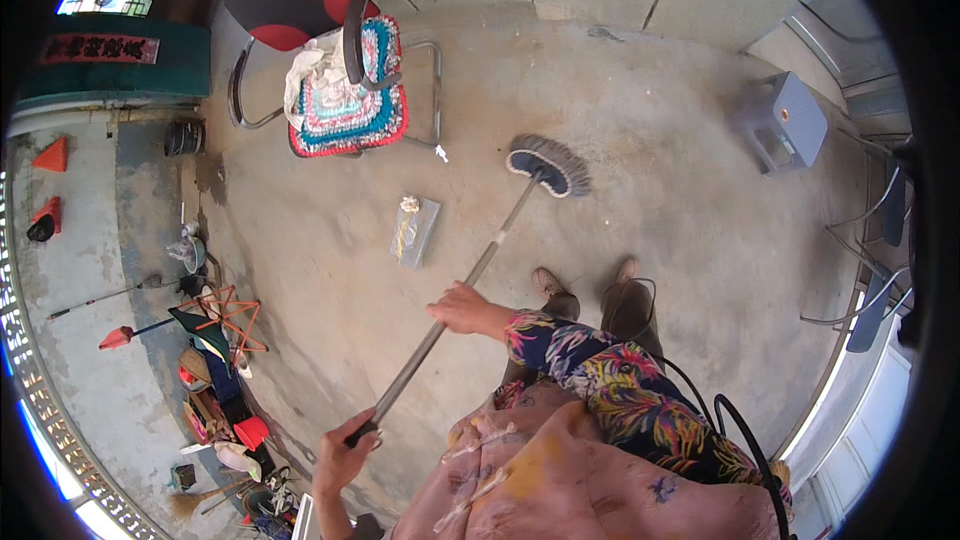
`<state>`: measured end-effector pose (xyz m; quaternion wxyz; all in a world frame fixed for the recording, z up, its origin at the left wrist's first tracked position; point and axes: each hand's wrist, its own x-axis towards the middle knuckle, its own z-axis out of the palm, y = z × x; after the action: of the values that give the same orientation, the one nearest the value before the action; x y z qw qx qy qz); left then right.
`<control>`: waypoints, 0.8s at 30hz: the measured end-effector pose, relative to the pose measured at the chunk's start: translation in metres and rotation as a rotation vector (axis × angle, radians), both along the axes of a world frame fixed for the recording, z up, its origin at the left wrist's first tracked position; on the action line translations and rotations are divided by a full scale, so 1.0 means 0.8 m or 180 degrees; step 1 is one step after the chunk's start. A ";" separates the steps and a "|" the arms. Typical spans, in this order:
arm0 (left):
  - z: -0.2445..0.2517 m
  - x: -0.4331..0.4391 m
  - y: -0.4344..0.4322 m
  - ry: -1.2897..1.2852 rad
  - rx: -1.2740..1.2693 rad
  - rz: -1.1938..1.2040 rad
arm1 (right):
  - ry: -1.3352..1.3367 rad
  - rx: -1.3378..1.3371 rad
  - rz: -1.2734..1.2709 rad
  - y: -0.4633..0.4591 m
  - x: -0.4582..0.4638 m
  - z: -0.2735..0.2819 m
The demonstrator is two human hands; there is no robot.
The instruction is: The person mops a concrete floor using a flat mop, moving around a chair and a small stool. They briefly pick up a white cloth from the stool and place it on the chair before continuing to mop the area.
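Observation:
A long-handled broom [480, 262] slants across the view, its wide head of grey bristles [559, 161] resting on the concrete floor. My left hand [346, 454] is closed around the black end of the pole at the lower left. Farther down the pole, about midway, my right hand [461, 309] grips the metal shaft. To the left of the bristles, a clear plastic box or packet [416, 232] with something yellow and a pale crumpled bit on it lies on the floor. My shoes [549, 283] are below and to the right of the broom head.
A chair with a crocheted seat cover [349, 120] stands at the upper left, and a grey plastic stool [795, 124] at the right. Folded metal-framed chairs [877, 300] line the right edge. Buckets, boxes and other clutter, including a red bucket [251, 433], lie along the left.

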<state>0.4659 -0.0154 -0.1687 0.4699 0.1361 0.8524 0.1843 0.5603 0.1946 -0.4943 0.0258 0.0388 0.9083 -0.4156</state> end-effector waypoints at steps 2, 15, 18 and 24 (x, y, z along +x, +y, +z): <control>0.033 -0.005 0.013 0.0130 -0.0147 -0.0168 | 0.0043 -0.0176 0.0097 0.007 -0.013 0.029; -0.131 0.174 0.406 -0.0313 0.0996 -0.1308 | -0.0401 0.0882 -0.1518 0.422 0.307 -0.049; -0.166 0.257 0.522 -0.0079 0.1471 -0.1976 | -0.0339 0.1238 -0.1936 0.533 0.400 -0.064; -0.093 0.218 0.505 -0.0041 0.0624 -0.1628 | -0.0320 0.0622 -0.1225 0.494 0.336 -0.065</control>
<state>0.6403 0.3887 -0.2434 0.4911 0.3907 0.7655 0.1422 0.8288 0.5902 -0.5466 -0.0126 0.2344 0.9177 -0.3204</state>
